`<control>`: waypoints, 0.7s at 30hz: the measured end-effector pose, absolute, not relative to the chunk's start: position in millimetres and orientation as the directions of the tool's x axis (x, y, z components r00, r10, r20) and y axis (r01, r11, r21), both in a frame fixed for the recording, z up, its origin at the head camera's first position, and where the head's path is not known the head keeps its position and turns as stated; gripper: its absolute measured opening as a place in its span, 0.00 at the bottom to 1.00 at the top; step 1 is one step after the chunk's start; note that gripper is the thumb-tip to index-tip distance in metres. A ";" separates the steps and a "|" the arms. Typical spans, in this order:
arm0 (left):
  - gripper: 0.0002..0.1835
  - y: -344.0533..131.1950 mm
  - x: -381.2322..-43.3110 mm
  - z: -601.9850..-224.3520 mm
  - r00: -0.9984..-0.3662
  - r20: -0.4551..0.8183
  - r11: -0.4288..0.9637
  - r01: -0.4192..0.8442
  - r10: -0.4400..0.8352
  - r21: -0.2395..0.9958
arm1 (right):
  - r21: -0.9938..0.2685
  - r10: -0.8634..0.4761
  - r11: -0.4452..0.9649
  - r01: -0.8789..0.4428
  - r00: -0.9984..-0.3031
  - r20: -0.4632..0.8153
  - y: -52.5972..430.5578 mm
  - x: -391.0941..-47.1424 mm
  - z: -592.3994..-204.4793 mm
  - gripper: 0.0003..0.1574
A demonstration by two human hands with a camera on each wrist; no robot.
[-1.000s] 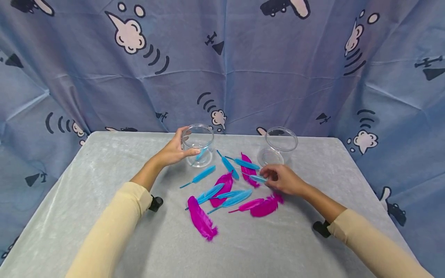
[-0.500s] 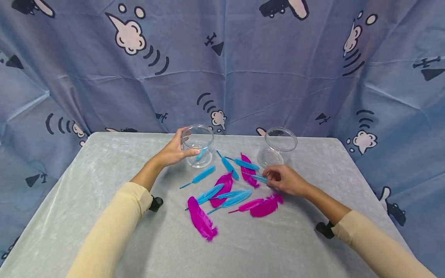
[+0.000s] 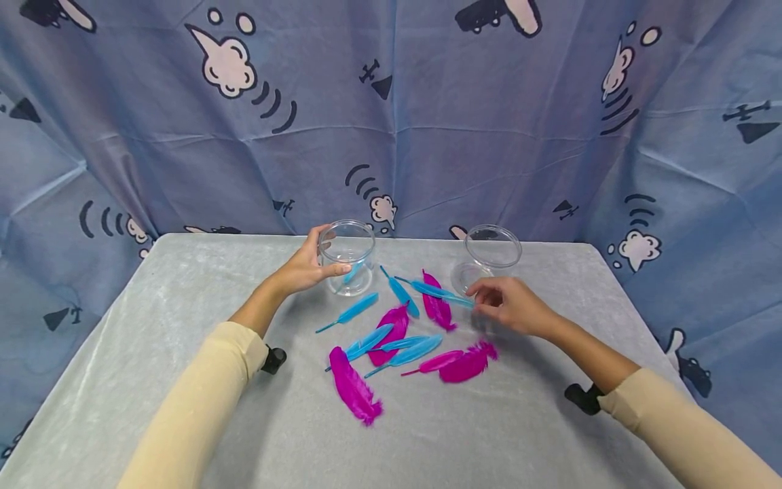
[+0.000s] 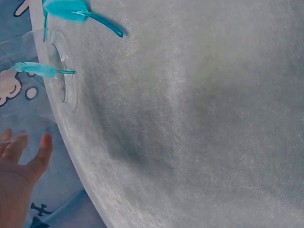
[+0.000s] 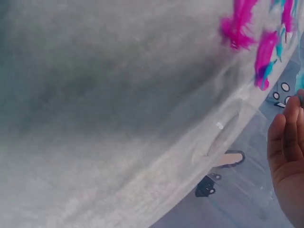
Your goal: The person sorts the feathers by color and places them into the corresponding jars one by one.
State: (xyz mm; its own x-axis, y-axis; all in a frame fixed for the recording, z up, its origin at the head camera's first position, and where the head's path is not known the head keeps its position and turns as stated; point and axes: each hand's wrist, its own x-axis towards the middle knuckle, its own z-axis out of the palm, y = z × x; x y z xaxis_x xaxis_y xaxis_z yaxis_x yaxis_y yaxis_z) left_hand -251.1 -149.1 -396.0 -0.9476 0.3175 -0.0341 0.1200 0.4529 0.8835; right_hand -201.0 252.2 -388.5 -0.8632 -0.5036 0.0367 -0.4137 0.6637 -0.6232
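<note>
Nearest you on the table (image 3: 458,441): a magenta feather (image 3: 354,387), its lower end slanting toward your side and the right edge. Past it, loose feathers (image 3: 409,352), blue and magenta, mid-table, several crossed.

Right of those, your right hand (image 3: 513,309): fingertips nearly closed, pinching a blue feather (image 3: 462,300). Change: over the last second that hand shifted right and toward the far edge, bringing the pinched feather along. Looks lifted off the table, so I'd call the pick-up done, placing not yet. Feather's long axis runs roughly along the far edge; free end points at the left edge, angled slightly far, held end right. Can't tell quill from tip; it overlaps another blue one in view.

Farther and left, your left hand (image 3: 308,268), no real change: half open around the left jar (image 3: 366,258), thumb in front, fingers behind. A second feather (image 4: 40,70), blue, leans inside. Right jar (image 3: 482,266) sits near the far edge, just beyond your right hand. Patterned curtain (image 3: 305,176) behind.
</note>
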 end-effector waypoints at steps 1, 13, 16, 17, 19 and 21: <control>0.53 -149.3 -251.2 -396.0 -0.947 -0.033 0.454 0.122 0.319 0.882 | -0.624 -0.500 0.665 -0.411 -0.865 0.038 252.2 -200.8 -386.2 0.15; 0.54 -148.9 -251.9 -397.0 -0.943 -0.036 0.439 0.120 0.330 0.890 | -0.602 -0.476 0.670 -0.435 -0.874 0.102 246.5 -207.9 -356.4 0.15; 0.54 -148.6 -252.3 -396.7 -0.944 -0.037 0.433 0.116 0.329 0.894 | -0.600 -0.475 0.663 -0.448 -0.871 0.126 239.5 -212.4 -345.5 0.14; 0.54 -148.5 -252.3 -396.6 -0.943 -0.038 0.431 0.114 0.329 0.895 | -0.599 -0.477 0.657 -0.457 -0.868 0.139 236.8 -213.9 -342.2 0.14; 0.54 -148.4 -252.4 -396.8 -0.944 -0.038 0.431 0.113 0.328 0.895 | -0.593 -0.478 0.648 -0.478 -0.861 0.172 230.9 -216.8 -336.6 0.13; 0.54 -148.5 -251.9 -396.6 -0.945 -0.038 0.433 0.113 0.324 0.894 | -0.587 -0.475 0.642 -0.493 -0.857 0.200 224.4 -219.9 -332.9 0.13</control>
State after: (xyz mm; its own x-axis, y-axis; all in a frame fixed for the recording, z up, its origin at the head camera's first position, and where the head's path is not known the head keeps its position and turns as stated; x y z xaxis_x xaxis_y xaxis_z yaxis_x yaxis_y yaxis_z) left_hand -251.9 -148.5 -396.6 -0.9454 0.3237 -0.0377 0.1127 0.4334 0.8941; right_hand -219.9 224.4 -332.9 -0.8569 -0.4750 0.2000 -0.4930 0.6424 -0.5867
